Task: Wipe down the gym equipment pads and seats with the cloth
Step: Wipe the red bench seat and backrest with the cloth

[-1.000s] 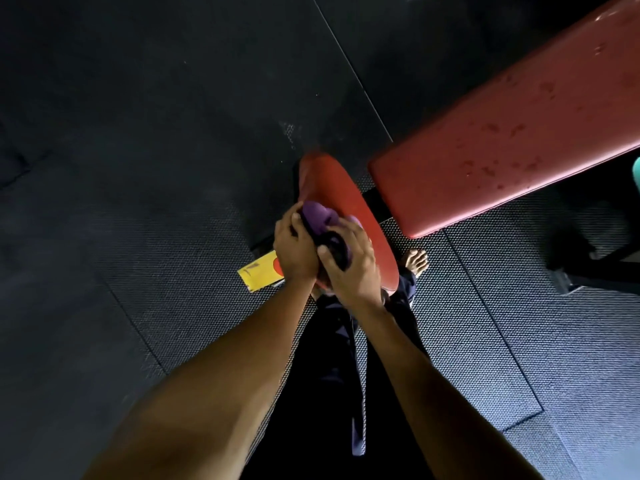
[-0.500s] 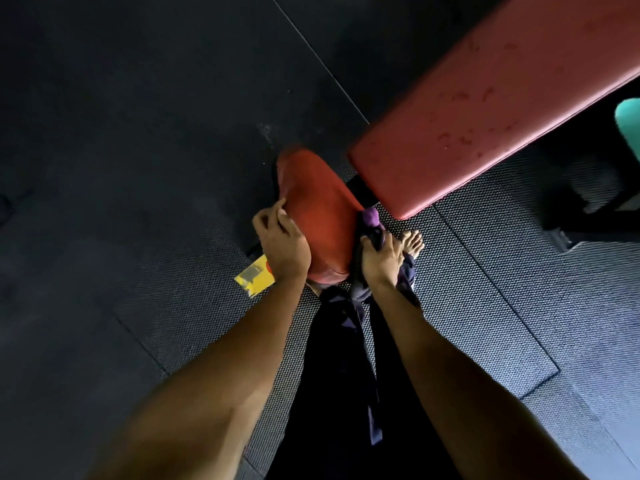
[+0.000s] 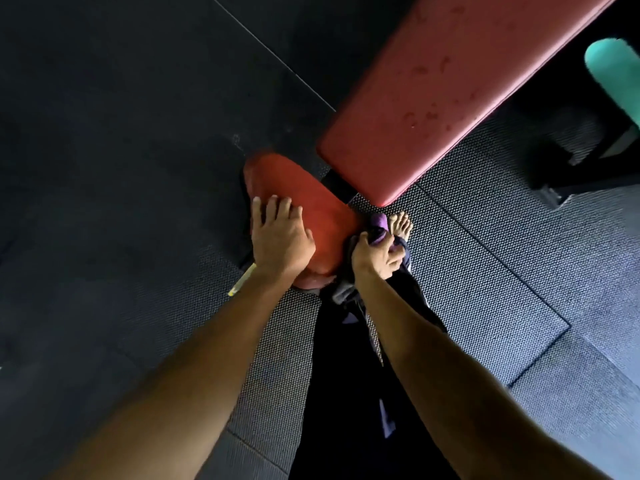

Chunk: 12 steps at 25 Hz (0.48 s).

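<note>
Gripping hand: right hand (image 3: 375, 254), fingers curled tight round the purple cloth (image 3: 379, 227); a bunch of the cloth shows above the knuckles.
Cloth position: at the right edge of the red seat pad (image 3: 311, 202), low against its side, just beside a bare foot (image 3: 400, 223). Contact between cloth and pad cannot be told.
Left hand (image 3: 280, 237): released, grasping nothing; fingers straight and slightly spread, palm resting flat on the left part of the seat pad's top.
Seat pad: small, rounded, red-orange; a narrow dark gap separates it from the back pad (image 3: 450, 98).
Back pad: long, red, running toward the upper right; darker spots scattered over its surface.
Floor (image 3: 502, 271): dark textured rubber mats, seams visible.
Other items: teal roller (image 3: 609, 71) at the right edge; yellow strip (image 3: 242, 280) just beside the left wrist, partly hidden; dark trousers (image 3: 346, 393) between the forearms.
</note>
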Available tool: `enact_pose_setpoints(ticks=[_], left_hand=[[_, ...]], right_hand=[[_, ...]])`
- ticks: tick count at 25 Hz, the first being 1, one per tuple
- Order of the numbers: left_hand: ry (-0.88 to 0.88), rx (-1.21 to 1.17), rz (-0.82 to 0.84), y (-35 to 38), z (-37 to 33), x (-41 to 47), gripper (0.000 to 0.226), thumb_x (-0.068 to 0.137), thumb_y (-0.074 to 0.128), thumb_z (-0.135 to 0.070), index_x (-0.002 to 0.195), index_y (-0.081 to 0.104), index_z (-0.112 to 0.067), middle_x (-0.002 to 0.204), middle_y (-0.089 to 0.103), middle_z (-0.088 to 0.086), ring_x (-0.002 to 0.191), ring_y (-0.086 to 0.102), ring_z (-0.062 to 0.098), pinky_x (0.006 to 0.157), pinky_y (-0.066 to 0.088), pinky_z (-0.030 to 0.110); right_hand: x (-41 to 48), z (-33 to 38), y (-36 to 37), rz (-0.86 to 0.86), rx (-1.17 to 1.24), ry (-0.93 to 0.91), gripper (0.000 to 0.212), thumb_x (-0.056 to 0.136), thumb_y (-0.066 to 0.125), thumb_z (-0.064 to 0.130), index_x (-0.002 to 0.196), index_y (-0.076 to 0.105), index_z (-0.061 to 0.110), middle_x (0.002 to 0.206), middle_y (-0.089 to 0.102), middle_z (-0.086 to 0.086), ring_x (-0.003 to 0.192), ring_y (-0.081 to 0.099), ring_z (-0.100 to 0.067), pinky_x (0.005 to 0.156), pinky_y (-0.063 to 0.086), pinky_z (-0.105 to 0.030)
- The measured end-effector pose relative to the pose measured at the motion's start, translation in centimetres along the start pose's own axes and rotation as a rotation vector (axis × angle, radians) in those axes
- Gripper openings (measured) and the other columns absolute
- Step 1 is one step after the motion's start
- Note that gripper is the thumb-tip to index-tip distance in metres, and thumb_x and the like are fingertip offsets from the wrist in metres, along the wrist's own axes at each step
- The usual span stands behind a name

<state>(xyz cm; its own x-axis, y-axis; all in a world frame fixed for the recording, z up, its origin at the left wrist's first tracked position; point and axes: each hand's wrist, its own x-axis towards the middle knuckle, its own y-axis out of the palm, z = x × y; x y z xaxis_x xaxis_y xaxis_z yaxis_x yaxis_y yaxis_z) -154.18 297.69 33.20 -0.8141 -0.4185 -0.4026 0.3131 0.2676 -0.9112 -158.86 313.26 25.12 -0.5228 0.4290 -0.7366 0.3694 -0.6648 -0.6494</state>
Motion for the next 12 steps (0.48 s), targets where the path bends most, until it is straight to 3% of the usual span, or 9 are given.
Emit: enact_pose_setpoints(ticks=[2,4,8,10,12], left_hand=[[-0.053,0.036,0.126,-0.5,-1.0,0.6,0.055,0.093,0.046,-0.041,0.142,0.051,-0.016,0.155,0.041,0.006,0.148,0.025,0.028,0.122,0.005,0.055],[-0.052,0.092,0.15,-0.5,-1.4,1.0,0.058,0.094,0.038,-0.045,0.146,0.046,-0.019,0.158,0.036,0.004,0.149,0.021,0.028,0.12,0.007,0.058],[-0.064,0.109,0.181,-0.5,-1.3,1.4,0.06,0.092,0.037,-0.047,0.146,0.044,-0.021,0.159,0.034,0.004,0.15,0.019,0.029,0.12,0.009,0.059],[-0.068,0.107,0.183,-0.6,-1.5,1.4,0.06,0.092,0.038,-0.046,0.147,0.044,-0.022,0.16,0.033,0.005,0.151,0.018,0.029,0.12,0.008,0.059],[-0.072,0.102,0.172,-0.4,-1.6,1.2,0.06,0.092,0.04,-0.045,0.146,0.044,-0.021,0.159,0.034,0.006,0.151,0.019,0.03,0.12,0.009,0.06]], right_hand=[[2.1,-0.3,-0.8,0.037,-0.027,-0.005,0.069,0.092,0.056,0.056,0.152,0.037,0.028,0.156,0.03,-0.014,0.145,0.03,-0.038,0.121,0.025,-0.048],[2.2,-0.7,-0.9,0.038,-0.025,-0.06,0.071,0.092,0.059,0.056,0.153,0.038,0.026,0.154,0.036,-0.015,0.145,0.032,-0.037,0.122,0.022,-0.046],[-0.8,-2.8,-0.2,0.056,-0.011,-0.309,0.064,0.091,0.067,0.049,0.149,0.047,0.03,0.152,0.038,-0.005,0.149,0.021,-0.026,0.125,0.014,-0.045],[-0.5,-2.7,-0.3,0.027,-0.064,-0.394,0.06,0.091,0.066,0.049,0.145,0.051,0.029,0.147,0.044,-0.005,0.146,0.028,-0.028,0.123,0.018,-0.044],[1.8,-0.8,0.1,0.049,-0.211,-0.364,0.057,0.091,0.058,0.056,0.143,0.052,0.031,0.144,0.048,-0.007,0.142,0.037,-0.032,0.12,0.024,-0.047]])
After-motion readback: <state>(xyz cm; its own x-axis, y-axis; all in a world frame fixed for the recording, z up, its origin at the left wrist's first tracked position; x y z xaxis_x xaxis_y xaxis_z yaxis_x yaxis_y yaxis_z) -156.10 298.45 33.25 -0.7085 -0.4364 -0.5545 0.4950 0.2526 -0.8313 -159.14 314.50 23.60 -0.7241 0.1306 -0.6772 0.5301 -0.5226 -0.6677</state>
